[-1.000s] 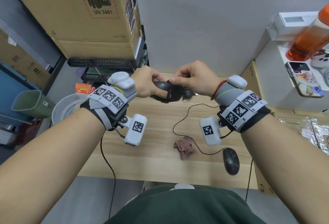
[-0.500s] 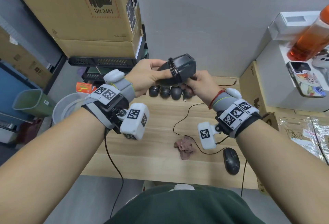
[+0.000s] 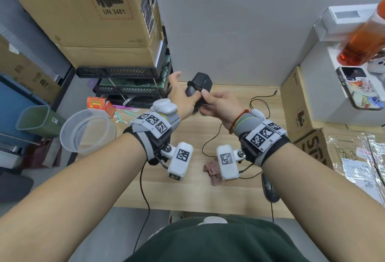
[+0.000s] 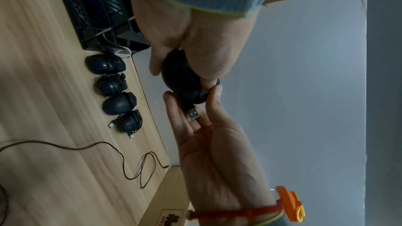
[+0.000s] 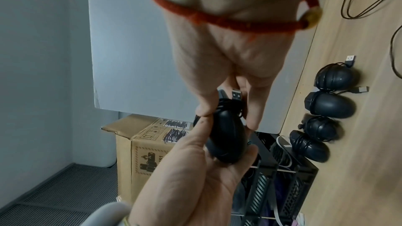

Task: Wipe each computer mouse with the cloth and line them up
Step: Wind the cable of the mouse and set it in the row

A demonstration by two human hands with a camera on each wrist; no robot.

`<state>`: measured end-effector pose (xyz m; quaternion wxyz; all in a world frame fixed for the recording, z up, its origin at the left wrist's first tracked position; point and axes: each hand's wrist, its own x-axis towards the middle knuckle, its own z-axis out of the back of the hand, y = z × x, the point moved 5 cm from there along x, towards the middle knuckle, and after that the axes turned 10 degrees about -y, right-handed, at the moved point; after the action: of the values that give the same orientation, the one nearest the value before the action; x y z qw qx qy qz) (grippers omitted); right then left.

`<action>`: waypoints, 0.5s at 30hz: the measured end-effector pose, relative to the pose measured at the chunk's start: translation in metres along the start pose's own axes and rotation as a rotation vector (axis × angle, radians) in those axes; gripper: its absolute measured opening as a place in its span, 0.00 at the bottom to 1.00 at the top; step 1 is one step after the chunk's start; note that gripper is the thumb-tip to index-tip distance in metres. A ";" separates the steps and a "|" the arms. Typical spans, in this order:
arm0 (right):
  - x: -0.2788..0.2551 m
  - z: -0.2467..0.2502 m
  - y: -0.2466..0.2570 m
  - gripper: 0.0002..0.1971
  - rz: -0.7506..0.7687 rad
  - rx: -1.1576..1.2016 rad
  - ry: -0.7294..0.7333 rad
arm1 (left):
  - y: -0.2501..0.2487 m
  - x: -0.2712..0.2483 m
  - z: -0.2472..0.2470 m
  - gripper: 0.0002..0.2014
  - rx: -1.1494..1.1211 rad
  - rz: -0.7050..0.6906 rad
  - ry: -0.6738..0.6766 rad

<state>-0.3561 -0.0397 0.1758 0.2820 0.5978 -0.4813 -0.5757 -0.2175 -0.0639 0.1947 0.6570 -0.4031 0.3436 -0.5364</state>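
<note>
Both hands hold a black mouse (image 3: pixel 199 87) in the air above the back of the wooden table (image 3: pixel 187 188), its cable wound round the body. My left hand (image 3: pixel 183 97) cups it from below (image 5: pixel 226 137). My right hand (image 3: pixel 206 100) pinches the wound cable, and the USB plug (image 4: pixel 193 113) lies against its fingers. Several black mice with wound cables (image 4: pixel 119 103) (image 5: pixel 330 104) stand in a row along the table's far edge. A crumpled pinkish cloth (image 3: pixel 210 168) lies mid-table, partly behind the right wrist camera. Another mouse (image 3: pixel 269 188) with a loose cable lies at the front right.
Black mesh trays (image 3: pixel 125 86) and stacked cardboard boxes (image 3: pixel 93 11) stand at the back left. A clear plastic tub (image 3: pixel 87 130) and a green bin (image 3: pixel 35 120) sit left of the table. A cardboard box (image 3: pixel 295 103) borders the right edge. A loose cable (image 3: pixel 260 103) trails across the table.
The mouse was gripped in the row at the far edge, then lifted off the table. It now hangs in the air between both hands, with the left hand turned under it.
</note>
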 end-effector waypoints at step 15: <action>0.046 0.066 -0.025 0.18 -0.074 -0.145 -0.160 | 0.007 -0.012 -0.079 0.39 0.322 -0.038 0.258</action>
<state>-0.4191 -0.0572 0.1232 0.2637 0.5451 -0.4370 -0.6650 -0.2863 -0.0644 0.1537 0.6533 -0.2270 0.3272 -0.6439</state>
